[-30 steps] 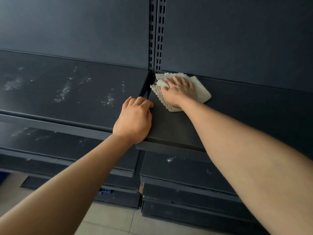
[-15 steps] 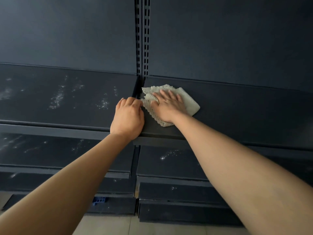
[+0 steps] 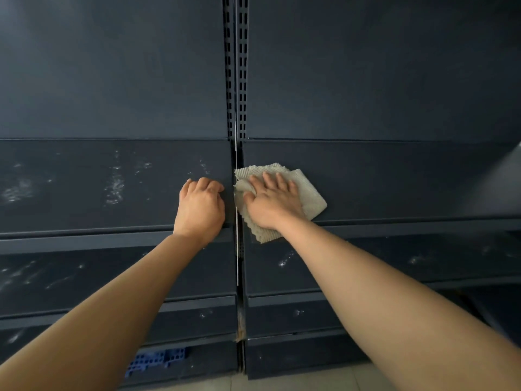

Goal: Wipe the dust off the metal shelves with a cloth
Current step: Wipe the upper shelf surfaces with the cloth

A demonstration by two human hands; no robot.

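Observation:
A folded beige waffle cloth [image 3: 311, 200] lies on the right dark metal shelf [image 3: 394, 179], at its left front corner, with one corner hanging over the front edge. My right hand [image 3: 272, 203] presses flat on the cloth, fingers spread. My left hand [image 3: 200, 208] rests with curled fingers on the right front corner of the left shelf [image 3: 98, 182], holding nothing. White dust smears mark the left shelf; the right shelf looks mostly free of them.
A slotted upright post [image 3: 236, 66] divides the two shelf bays. Lower shelves [image 3: 366, 261] below carry dust flecks. A blue plastic crate [image 3: 158, 361] sits under the bottom left shelf. Pale floor tiles [image 3: 296, 383] show at the bottom.
My right hand has dragged the cloth from the back of the right shelf toward its front edge. The view has shifted to face the shelves squarely. My left hand keeps its place.

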